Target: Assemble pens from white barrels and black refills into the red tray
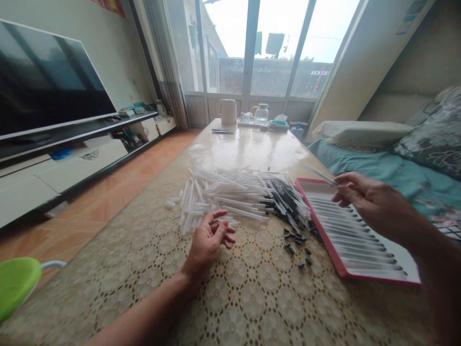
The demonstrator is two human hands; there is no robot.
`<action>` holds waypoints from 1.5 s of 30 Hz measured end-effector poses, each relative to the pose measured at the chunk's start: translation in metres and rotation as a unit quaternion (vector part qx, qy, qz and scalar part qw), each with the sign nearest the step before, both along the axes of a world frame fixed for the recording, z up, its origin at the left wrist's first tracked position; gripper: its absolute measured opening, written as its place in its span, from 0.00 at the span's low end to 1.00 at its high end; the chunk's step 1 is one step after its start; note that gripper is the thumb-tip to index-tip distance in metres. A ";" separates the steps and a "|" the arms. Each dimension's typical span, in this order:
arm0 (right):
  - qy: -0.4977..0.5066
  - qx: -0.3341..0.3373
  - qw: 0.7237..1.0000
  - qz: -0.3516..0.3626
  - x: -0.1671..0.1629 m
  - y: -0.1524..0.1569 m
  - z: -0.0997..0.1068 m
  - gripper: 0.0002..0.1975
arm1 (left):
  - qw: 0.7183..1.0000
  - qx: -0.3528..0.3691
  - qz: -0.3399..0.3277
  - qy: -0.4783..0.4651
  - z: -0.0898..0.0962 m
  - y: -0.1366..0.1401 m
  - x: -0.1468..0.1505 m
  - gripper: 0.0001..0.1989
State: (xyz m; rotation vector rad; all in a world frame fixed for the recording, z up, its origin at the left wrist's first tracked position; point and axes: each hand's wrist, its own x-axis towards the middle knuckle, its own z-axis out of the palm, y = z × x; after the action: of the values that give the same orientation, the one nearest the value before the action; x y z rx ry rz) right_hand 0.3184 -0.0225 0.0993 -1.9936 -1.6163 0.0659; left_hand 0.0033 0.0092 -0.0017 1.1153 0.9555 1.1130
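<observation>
My left hand (212,235) hovers at the near edge of a pile of white translucent pen barrels (230,187), fingers loosely curled, apart and holding nothing. Over the far part of a shallow red-rimmed box (324,245), my right hand (363,197) pinches a thin, pale pen (319,174) that points away to the left. Inside the box a row of clear pens with dark ends (363,245) lies side by side. Thin dark-tipped refills (286,197) are heaped between barrels and box. Small black caps or plugs (297,238) lie scattered in front of them.
A patterned cover lies on the long table (248,298). At its far end stand a pale jug (228,113), a glass pitcher (262,114) and a tissue pack (279,123). A bed or sofa (360,158) borders the right side; a green stool (18,286) is at the left.
</observation>
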 end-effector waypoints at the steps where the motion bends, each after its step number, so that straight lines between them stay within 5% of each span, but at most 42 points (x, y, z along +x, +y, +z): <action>1: -0.040 -0.024 0.999 -0.018 0.014 0.007 -0.004 0.07 | 1.000 -0.002 0.000 0.000 0.000 0.000 0.000 0.25; 4: -0.152 -0.067 0.984 -0.064 0.052 0.031 -0.028 0.05 | 1.000 -0.006 0.001 0.002 0.000 0.001 0.001 0.24; 12: -0.163 -0.065 0.982 -0.065 0.090 0.068 -0.089 0.07 | 1.000 -0.021 0.004 0.006 0.000 0.002 0.002 0.21; 21: -0.136 -0.066 0.988 -0.035 0.091 0.078 -0.099 0.09 | 1.000 -0.020 0.000 0.003 0.000 0.001 0.003 0.18; 25: -0.128 -0.011 0.992 -0.002 0.059 0.071 -0.087 0.11 | 1.000 -0.021 0.006 -0.004 0.001 0.001 0.003 0.17; 32: -0.068 0.024 0.979 0.190 -0.075 0.037 -0.086 0.08 | 1.000 -0.016 0.007 0.007 0.001 0.000 0.001 0.13; 35: -0.090 0.017 0.978 0.188 -0.111 0.026 -0.094 0.06 | 1.000 -0.011 -0.003 0.012 0.001 -0.001 0.001 0.12; 45: -0.045 0.071 0.974 0.210 -0.117 0.014 -0.091 0.03 | 0.988 -0.095 -0.096 -0.075 0.002 -0.002 0.000 0.18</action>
State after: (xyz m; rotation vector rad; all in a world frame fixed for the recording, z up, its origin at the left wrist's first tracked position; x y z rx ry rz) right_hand 0.2019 -0.0089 0.0084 -1.5417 -2.0173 0.0181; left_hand 0.0030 0.0067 0.0003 0.9329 0.8010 0.9151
